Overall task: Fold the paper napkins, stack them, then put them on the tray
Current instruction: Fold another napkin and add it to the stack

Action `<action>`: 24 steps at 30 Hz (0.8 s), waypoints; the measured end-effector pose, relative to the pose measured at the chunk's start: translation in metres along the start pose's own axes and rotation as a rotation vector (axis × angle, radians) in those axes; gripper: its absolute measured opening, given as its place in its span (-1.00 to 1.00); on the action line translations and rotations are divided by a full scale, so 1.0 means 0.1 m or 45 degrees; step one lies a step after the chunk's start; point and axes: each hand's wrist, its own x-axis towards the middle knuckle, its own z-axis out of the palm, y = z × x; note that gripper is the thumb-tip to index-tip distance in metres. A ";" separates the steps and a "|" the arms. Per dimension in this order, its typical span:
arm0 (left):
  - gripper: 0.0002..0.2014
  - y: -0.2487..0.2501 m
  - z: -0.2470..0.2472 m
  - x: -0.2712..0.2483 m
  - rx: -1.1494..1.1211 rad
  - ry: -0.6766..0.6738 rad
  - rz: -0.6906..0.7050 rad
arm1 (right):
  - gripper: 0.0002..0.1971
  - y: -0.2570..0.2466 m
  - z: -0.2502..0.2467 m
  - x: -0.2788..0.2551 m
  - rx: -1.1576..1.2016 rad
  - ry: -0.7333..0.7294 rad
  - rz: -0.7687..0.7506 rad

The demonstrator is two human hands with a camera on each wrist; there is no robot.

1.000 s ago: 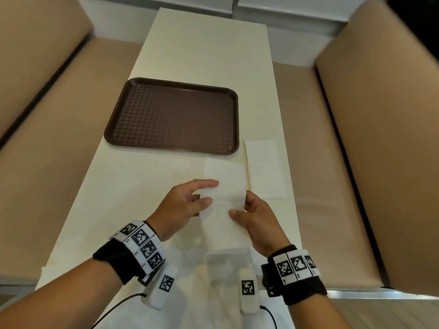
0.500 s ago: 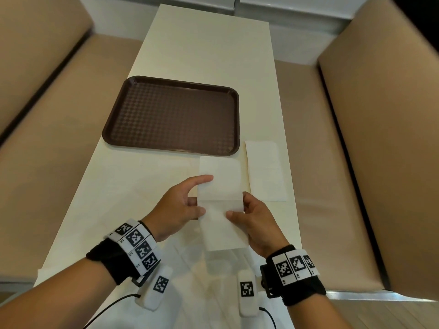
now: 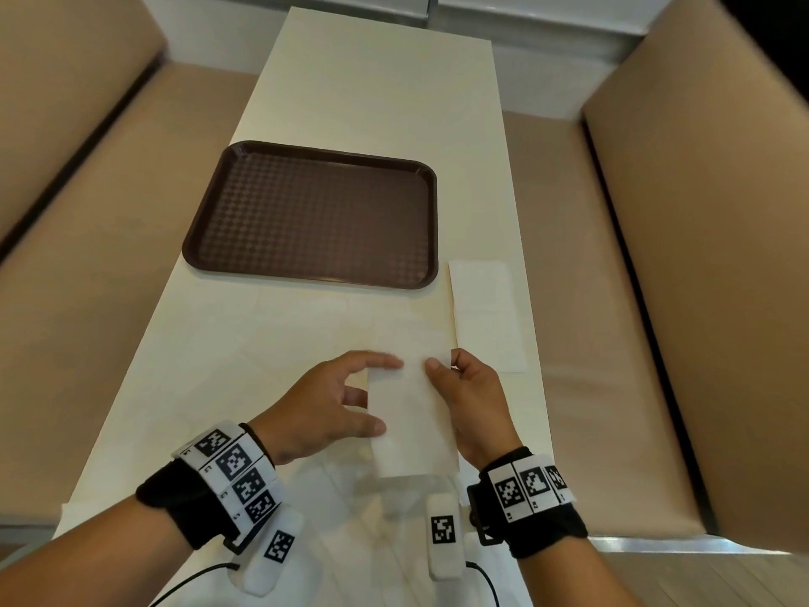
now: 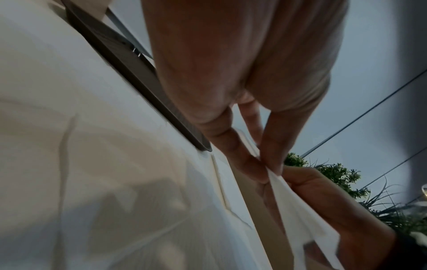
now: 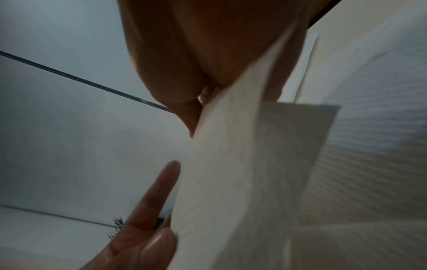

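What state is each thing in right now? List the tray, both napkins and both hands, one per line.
tray: on the table, nothing on it.
held napkin: folded narrow, lifted off the table between both hands.
second napkin: folded, flat on the table right of the tray.
left hand: pinching the held napkin's left edge.
right hand: gripping its right edge.

Thin white paper for the held napkin (image 3: 413, 424) (faint embossed grain in the right wrist view), matt and soft. Same matt paper for the folded napkin (image 3: 486, 315). Dark brown plastic tray (image 3: 427, 230) with a dimpled, low-sheen floor. Smooth cream laminate on the bench (image 3: 372, 94). Tan matt upholstery on the seats (image 3: 709, 238).
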 end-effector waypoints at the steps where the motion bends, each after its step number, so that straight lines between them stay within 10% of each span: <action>1: -0.44 0.00 0.01 0.00 0.001 0.010 -0.008 | -0.92 0.00 0.00 0.01 -0.006 0.014 -0.010; 11: 0.03 0.00 0.08 -0.05 0.164 -0.103 -0.064 | -0.77 -0.08 -0.15 0.18 -0.224 -0.059 -0.120; 24: -0.11 -0.34 -0.25 -0.49 0.364 0.086 -0.118 | -0.67 -0.69 -0.84 1.14 -0.503 0.026 -0.188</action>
